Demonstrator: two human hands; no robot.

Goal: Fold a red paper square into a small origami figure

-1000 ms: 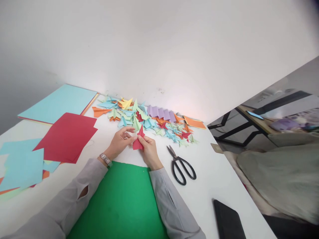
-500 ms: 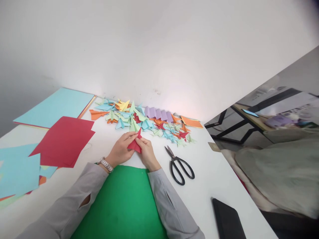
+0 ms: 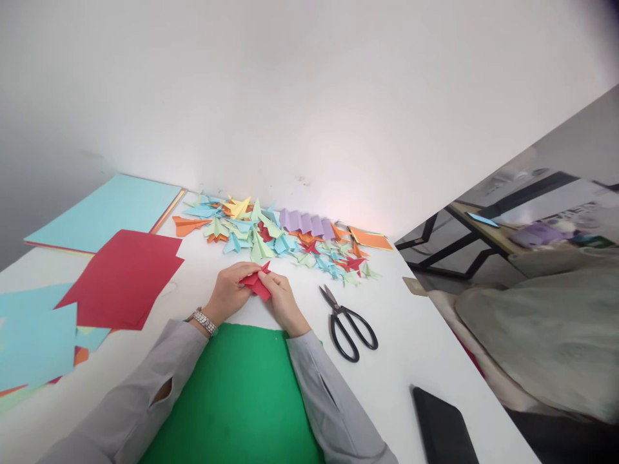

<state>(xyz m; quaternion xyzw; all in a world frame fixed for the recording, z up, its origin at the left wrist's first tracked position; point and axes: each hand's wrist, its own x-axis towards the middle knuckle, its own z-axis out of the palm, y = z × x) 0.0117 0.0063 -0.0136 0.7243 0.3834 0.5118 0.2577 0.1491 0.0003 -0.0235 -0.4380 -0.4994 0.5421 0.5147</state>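
Between my hands is a small folded red paper plane, its pointed tip aimed away from me. My left hand pinches its left side, and a metal watch sits on that wrist. On the other side, the thumb and fingers of my right hand grip it. Part of the paper is covered by my fingers. Just beyond lies a heap of folded paper planes in green, blue, orange, yellow and red. Below my hands is a green mat.
Black-handled scissors lie right of my hands, with a black phone-like slab nearer me. Red sheets, a light-blue stack and loose blue sheets cover the left. A pleated purple paper stands by the wall.
My hands have come slightly down and the red paper plane has tilted and turned between my fingers, its tip now lower and leaning right. Both hands keep their hold.
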